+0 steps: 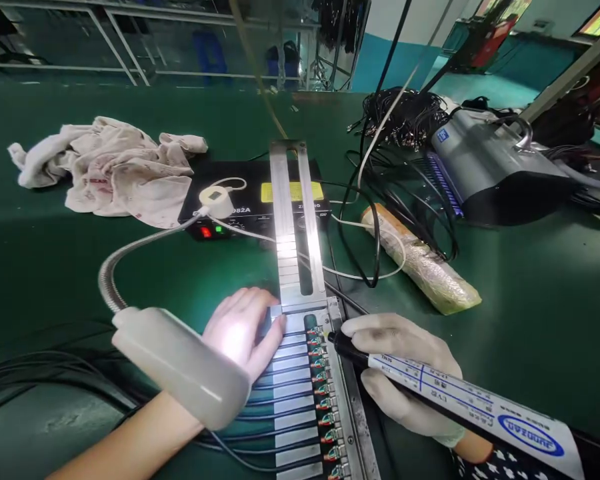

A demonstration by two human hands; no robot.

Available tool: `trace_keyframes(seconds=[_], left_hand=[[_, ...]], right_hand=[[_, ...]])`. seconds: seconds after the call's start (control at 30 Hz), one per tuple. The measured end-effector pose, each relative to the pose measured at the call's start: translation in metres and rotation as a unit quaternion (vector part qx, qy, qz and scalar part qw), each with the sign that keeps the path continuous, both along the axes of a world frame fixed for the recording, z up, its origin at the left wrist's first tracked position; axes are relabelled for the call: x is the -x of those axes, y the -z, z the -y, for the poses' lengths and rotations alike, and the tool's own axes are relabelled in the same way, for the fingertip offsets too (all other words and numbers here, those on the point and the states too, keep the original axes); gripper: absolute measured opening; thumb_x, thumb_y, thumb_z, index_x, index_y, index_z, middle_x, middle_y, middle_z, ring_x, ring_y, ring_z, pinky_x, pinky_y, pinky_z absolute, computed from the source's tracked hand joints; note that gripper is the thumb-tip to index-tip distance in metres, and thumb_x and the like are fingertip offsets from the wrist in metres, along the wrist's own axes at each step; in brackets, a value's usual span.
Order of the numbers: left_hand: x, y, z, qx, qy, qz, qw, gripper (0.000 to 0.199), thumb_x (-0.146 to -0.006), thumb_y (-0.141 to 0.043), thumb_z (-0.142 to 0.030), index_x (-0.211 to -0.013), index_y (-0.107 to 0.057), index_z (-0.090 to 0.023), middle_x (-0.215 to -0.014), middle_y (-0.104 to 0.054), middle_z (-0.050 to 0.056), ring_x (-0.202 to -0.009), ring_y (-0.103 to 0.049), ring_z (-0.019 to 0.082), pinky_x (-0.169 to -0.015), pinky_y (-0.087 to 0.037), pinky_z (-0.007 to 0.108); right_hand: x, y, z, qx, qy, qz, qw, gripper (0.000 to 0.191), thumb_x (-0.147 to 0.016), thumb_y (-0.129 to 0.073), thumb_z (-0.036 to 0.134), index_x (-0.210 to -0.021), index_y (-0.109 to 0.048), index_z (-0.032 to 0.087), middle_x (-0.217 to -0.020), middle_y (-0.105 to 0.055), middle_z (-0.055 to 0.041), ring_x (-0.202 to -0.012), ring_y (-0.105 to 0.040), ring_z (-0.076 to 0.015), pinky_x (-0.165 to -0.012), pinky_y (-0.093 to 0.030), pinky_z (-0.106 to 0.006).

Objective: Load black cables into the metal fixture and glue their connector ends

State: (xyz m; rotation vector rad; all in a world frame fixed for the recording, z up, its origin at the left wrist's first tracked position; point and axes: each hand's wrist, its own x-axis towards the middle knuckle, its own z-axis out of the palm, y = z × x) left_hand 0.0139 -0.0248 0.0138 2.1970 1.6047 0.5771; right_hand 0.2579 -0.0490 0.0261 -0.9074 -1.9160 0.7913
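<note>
My right hand (405, 380), in a whitish glove, grips a black dispensing syringe (460, 400) with a white printed label. The syringe's dark tip points left, close to the top of a row of small connectors (323, 377) with exposed coloured wires. These sit in a metal fixture (293, 403), their black cables (260, 419) running out to the left. My bare left hand (240, 327) lies flat at the fixture's upper left, thumb apart from the fingers and touching the plate. A lamp head (183, 367) hides part of that hand and wrist.
A slotted metal plate (286, 260) extends from the fixture over a black control box (250, 200). Left of the box lies a crumpled cloth (125, 173). A wrapped bundle (425, 267), loose cables (405, 120) and a grey machine (500, 167) occupy the right. The lamp's gooseneck (140, 243) arches at left.
</note>
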Motion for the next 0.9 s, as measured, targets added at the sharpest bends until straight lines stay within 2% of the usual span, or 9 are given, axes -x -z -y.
trace_keyframes(seconds=[0.33,0.6,0.9], left_hand=[[0.0007,-0.0036,0.0008,0.006,0.005,-0.014,1.0,0.022,-0.092,-0.041,-0.036,-0.079,-0.05,-0.022,-0.078,-0.055,0.003,-0.078,-0.052,0.022,-0.072,-0.042,0.037],[-0.0006,-0.0048,0.0003,0.027,0.012,-0.019,0.999,0.022,-0.093,-0.042,-0.036,-0.083,-0.052,-0.019,-0.075,-0.052,0.002,-0.075,-0.05,0.021,-0.07,-0.04,0.036],[0.0014,-0.0045,0.0009,0.026,0.015,-0.01,1.0,0.022,-0.093,-0.043,-0.035,-0.085,-0.053,-0.018,-0.077,-0.052,0.003,-0.077,-0.05,0.021,-0.073,-0.04,0.036]], right_hand=[[0.0033,-0.0003,-0.004,-0.009,0.016,-0.008,1.0,0.026,-0.077,-0.064,0.012,-0.101,-0.066,0.021,-0.103,-0.068,-0.0045,-0.088,-0.068,-0.0182,-0.078,-0.058,-0.029],[0.0048,-0.001,-0.0067,-0.016,0.007,-0.025,1.0,0.025,-0.075,-0.064,0.01,-0.099,-0.068,0.014,-0.102,-0.068,-0.0076,-0.088,-0.068,-0.0167,-0.079,-0.057,-0.026],[0.0047,-0.0029,-0.0047,-0.007,0.013,-0.044,0.999,0.026,-0.075,-0.063,0.007,-0.098,-0.068,0.018,-0.099,-0.069,-0.0055,-0.084,-0.068,-0.0166,-0.075,-0.058,-0.025]])
